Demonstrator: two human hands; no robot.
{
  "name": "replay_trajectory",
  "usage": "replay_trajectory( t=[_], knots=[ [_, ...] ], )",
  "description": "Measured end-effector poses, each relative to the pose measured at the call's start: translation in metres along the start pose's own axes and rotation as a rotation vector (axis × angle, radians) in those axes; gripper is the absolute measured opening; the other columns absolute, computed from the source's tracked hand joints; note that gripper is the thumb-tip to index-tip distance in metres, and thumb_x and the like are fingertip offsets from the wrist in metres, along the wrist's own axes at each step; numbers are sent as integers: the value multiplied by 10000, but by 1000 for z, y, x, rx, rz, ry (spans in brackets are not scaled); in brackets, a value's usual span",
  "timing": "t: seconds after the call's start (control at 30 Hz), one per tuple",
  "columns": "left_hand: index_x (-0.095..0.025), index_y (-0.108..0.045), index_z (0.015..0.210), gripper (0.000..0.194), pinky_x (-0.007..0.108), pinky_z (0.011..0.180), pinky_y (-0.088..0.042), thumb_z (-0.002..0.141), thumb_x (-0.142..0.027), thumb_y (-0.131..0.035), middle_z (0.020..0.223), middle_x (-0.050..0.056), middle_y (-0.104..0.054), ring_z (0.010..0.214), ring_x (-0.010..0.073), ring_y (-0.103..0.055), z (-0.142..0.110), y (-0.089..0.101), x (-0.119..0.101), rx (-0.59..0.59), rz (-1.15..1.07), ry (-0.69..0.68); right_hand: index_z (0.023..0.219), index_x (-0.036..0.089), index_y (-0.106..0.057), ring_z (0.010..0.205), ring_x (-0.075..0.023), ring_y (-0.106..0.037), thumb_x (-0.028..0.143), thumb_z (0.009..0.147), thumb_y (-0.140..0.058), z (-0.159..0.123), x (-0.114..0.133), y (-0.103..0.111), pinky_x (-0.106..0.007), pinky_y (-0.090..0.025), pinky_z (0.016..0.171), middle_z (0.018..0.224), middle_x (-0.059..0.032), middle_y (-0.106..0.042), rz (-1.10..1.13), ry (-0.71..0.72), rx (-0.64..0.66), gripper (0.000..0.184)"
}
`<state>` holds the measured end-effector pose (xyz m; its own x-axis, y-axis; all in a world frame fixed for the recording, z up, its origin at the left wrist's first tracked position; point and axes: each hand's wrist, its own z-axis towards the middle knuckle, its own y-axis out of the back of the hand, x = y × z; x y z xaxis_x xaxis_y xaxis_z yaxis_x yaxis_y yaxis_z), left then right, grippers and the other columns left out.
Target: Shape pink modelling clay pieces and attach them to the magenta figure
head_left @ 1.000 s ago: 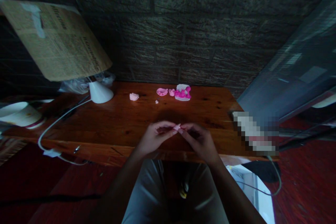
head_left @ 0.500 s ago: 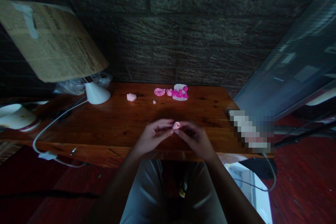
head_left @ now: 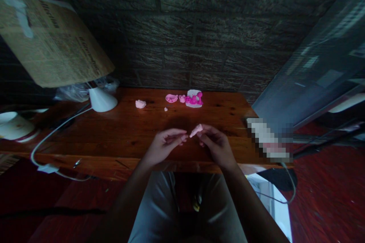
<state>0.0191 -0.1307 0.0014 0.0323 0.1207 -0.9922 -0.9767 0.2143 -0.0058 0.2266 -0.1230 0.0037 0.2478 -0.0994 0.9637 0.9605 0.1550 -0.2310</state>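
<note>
Above the table (head_left: 114, 131), note the pink clay (head_left: 195, 131) pinched in the right hand (head_left: 219, 145), with the left hand (head_left: 162, 145) just beside its lower end, loosely parted and visibly holding nothing. Avoid squeezing hard — apt to flatten or tear so slender a piece — and avoid slackening the pinch, likely to drop it.

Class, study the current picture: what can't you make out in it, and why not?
All in the head view:
1. Pink piece: its gripped end is hidden by the right hand.
2. Object on the right of the table: covered by pixelation, so unidentifiable.
3. Lampshade: its left side is cut off by the left edge.
4. Cup: also cut off there.
5. Crumb: too small to show its exact shape.
</note>
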Motion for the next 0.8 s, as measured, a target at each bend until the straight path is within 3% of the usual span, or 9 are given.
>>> replay_trajectory(
  t=[0.47, 0.8],
  knots=[
    [-145, -773, 1046, 285, 306, 805, -610, 831, -329, -799, 992, 93, -813, 891, 202, -764, 0, 0, -3, 19, 19, -21, 1210, 278, -709, 765, -154, -721, 428, 830, -812, -1, -1, -2, -311, -630, 723, 1014, -19, -793, -105, 48, 209, 421],
    [-160, -784, 1050, 279, 333, 873, -608, 809, -298, -812, 1082, 99, -807, 940, 203, -760, 0, -3, -7, 7, -3, -38, 1082, 251, -736, 765, -150, -719, 370, 843, -804, -2, -4, -5, -306, -641, 723, 1003, -28, -791, -136, 89, 206, 276]
  ],
)
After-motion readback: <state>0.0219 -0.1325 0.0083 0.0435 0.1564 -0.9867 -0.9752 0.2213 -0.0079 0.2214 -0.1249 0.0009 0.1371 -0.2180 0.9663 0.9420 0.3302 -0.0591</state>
